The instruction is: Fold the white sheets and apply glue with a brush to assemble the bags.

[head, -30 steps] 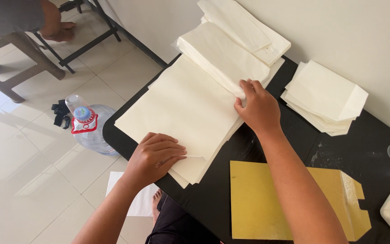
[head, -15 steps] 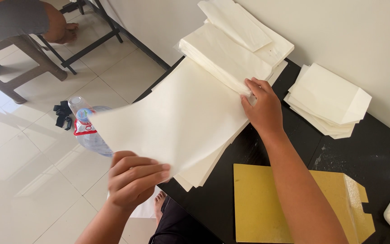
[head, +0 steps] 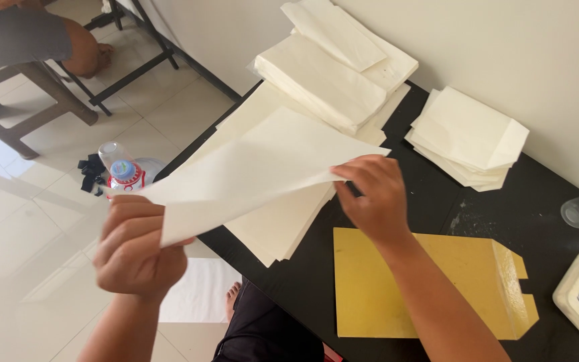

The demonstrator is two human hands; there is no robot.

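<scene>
Item: one cream paper sheet (head: 256, 171), lifted clear of the flat stack (head: 276, 224) beneath both hands. Left hand (head: 135, 251) was clenched on its near edge; right hand (head: 373, 198) pinched its far corner. Step judged: separating a single sheet. The yellow template (head: 403, 288) lay below the right hand; the next move would call for an even, level carry.

Probably a small home workshop: paper stacks (head: 333, 84) crowd a black table (head: 437, 201) (tiled floor (head: 28, 268) below).
</scene>
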